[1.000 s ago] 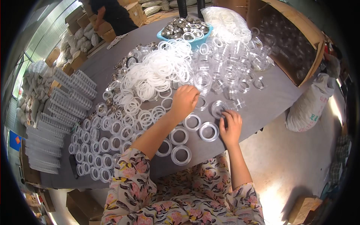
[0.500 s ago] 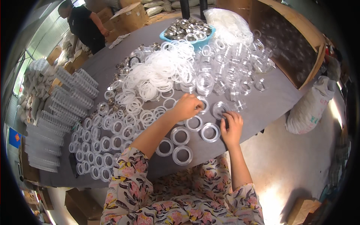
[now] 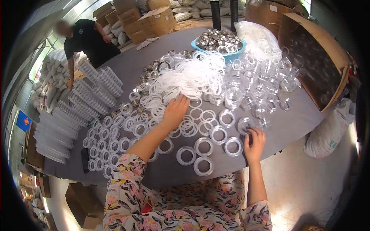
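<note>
My left hand (image 3: pixel 176 112) lies over the near edge of a heap of flat white plastic rings (image 3: pixel 189 75), palm down with its fingers stretched forward. Whether a ring is under the fingertips is hidden. At the right, my right hand (image 3: pixel 254 144) has its fingertips at the near rim of a clear round plastic piece (image 3: pixel 245 126); its thumb stands apart. Between the hands, several clear plastic rims lie flat, among them one rim (image 3: pixel 226 118) near the middle and another rim (image 3: pixel 233 146) beside my right hand.
Clear plastic jars (image 3: pixel 250 86) are heaped at right, before a clear bag (image 3: pixel 258 40). A blue basin (image 3: pixel 231 56) holds metal rings. Stacked clear pieces (image 3: pixel 58 131) line the left edge; a person (image 3: pixel 90 42) stands beyond. A cardboard box (image 3: pixel 331 44) rests at far right.
My left hand has gone from a clear rim near the middle leftward to the white ring heap. My right hand stays by the clear round piece. The whole view has shifted.
</note>
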### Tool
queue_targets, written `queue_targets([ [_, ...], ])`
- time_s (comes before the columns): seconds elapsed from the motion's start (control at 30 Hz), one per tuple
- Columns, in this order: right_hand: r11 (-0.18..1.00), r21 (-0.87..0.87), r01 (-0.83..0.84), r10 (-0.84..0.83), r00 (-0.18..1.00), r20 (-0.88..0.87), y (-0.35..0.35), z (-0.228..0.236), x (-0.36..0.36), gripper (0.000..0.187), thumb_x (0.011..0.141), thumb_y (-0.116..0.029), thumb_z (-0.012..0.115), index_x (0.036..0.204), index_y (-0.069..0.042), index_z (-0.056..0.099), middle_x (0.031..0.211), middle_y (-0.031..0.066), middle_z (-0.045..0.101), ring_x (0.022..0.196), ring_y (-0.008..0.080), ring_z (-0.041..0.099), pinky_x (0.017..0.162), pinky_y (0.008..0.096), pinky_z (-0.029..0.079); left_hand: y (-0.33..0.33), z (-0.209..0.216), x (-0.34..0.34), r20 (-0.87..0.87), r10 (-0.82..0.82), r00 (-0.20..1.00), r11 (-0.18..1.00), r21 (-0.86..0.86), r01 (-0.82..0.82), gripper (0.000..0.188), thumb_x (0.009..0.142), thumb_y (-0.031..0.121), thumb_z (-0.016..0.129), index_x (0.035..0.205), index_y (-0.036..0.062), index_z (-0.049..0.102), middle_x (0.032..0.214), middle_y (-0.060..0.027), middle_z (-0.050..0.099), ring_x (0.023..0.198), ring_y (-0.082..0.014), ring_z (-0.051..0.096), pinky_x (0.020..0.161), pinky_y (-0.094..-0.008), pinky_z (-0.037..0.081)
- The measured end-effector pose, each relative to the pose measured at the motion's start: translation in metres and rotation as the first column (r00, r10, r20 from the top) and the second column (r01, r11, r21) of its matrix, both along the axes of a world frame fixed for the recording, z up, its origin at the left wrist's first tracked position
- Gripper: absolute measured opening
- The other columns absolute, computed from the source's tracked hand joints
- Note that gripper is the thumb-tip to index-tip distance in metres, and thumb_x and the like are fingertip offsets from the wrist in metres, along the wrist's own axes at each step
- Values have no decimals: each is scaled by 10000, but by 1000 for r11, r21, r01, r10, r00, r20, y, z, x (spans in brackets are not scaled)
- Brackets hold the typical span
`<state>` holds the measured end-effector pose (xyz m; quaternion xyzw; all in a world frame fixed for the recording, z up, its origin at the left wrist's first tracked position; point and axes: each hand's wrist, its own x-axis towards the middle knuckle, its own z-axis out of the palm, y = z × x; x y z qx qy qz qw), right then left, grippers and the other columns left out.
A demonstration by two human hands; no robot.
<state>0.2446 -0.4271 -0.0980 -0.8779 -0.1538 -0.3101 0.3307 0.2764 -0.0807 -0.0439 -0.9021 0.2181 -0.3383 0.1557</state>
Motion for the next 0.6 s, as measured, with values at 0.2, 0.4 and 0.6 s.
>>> queue_targets([
  [0.2,1000,21,-15,14,999,36,0,1,0,236,754,-51,614,990,-57,615,1068,95,592,1041,306,526,926,425,385,15,8,-2,-117,142,983,930,-325,-173,552,660,79,679,1181,43,502,1183,-124,513,1050,-315,497,863,-401,392],
  [0.4,992,121,-34,18,991,132,-1,13,-8,231,778,-8,574,1002,-34,620,1079,113,599,1044,284,530,937,408,379,40,6,-8,-144,224,964,858,-440,-265,519,669,81,694,1158,78,518,1132,-107,515,1027,-304,516,835,-396,422],
  [0.6,883,202,-423,453,881,-137,82,91,-3,256,788,2,596,1040,-35,627,991,124,637,893,271,608,782,365,478,46,5,-20,-457,43,889,698,-623,-354,462,687,39,647,1132,91,536,1070,-100,510,922,-330,581,787,-416,481],
])
